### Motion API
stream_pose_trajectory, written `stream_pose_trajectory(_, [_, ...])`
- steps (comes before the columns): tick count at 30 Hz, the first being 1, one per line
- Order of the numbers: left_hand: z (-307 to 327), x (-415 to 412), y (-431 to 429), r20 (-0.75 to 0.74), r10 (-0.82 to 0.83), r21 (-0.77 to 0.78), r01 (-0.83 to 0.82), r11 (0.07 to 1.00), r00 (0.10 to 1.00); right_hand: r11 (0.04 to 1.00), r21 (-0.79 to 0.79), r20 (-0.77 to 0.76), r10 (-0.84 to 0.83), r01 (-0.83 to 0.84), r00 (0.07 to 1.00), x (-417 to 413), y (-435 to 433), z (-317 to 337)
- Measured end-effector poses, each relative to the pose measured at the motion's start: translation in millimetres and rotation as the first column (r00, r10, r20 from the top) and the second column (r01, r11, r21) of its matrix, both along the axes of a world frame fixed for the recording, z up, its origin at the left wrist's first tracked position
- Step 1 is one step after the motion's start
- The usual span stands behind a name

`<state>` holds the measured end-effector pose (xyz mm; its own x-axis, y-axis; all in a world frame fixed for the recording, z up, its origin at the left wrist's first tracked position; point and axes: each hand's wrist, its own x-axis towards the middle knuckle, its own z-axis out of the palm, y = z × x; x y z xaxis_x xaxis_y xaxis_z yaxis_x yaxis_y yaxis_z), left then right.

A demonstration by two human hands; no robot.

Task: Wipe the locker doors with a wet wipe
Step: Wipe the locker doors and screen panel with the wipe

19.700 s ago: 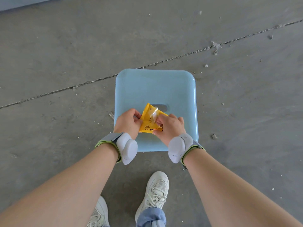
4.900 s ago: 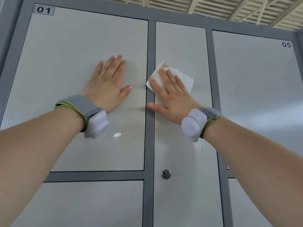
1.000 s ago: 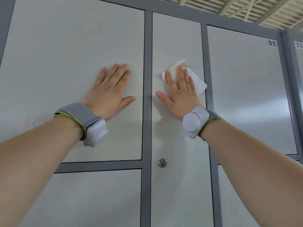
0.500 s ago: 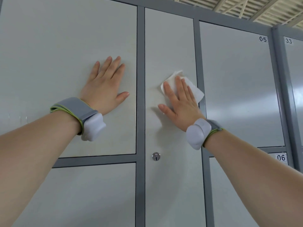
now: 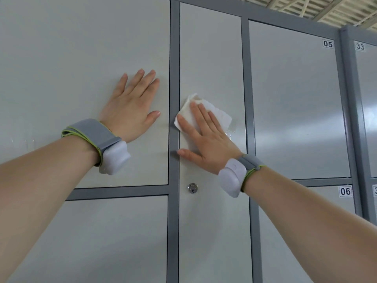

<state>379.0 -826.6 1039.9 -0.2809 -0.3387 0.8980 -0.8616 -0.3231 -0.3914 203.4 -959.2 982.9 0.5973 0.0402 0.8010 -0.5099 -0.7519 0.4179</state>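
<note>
Head view: right hand, fingers straight, presses the wipe flat on the narrow middle door. It has slid from the door's right edge to its left. Left hand, flat and holding nothing, braces the neighbouring door; the stretch below likely remains to be wiped.

Under right hand, wet wipe is showing plain white. Round both hands, locker doors are reading plain pale grey; frame strip btwn left hand & right is looking darker grey. On both wrists, wristbands are showing grey w/ lime-green edging, pods white. Below right hand, lock is shining silver. Off to its right, number labels are showing white w/ black digits.
</note>
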Motion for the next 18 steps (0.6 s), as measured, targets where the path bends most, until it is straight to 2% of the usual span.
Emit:
stream_pose_trajectory(4, [-3, 2, 3, 0.003, 0.003, -0.004, -0.003, 1.0, 1.0, 0.999, -0.035, 0.022, -0.013, 0.013, 1.0, -10, -10, -10])
stream_pose_trajectory(10, [-5, 5, 3, 0.039, 0.011, 0.016, -0.012, 1.0, 0.999, 0.988, 0.152, 0.212, -0.051, 0.019, 0.976, -6, -7, 14])
stream_pose_trajectory(12, [-7, 4, 1, 0.05, 0.009, 0.005, -0.01, 1.0, 0.999, 0.988, 0.157, 0.187, -0.027, -0.002, 0.982, 1, 0, 17])
stream_pose_trajectory(18, [-10, 2, -5, 0.081, 0.025, 0.006, -0.026, 1.0, 0.996, 0.998, 0.039, 0.055, 0.044, -0.046, 0.998, -1, -1, -10])
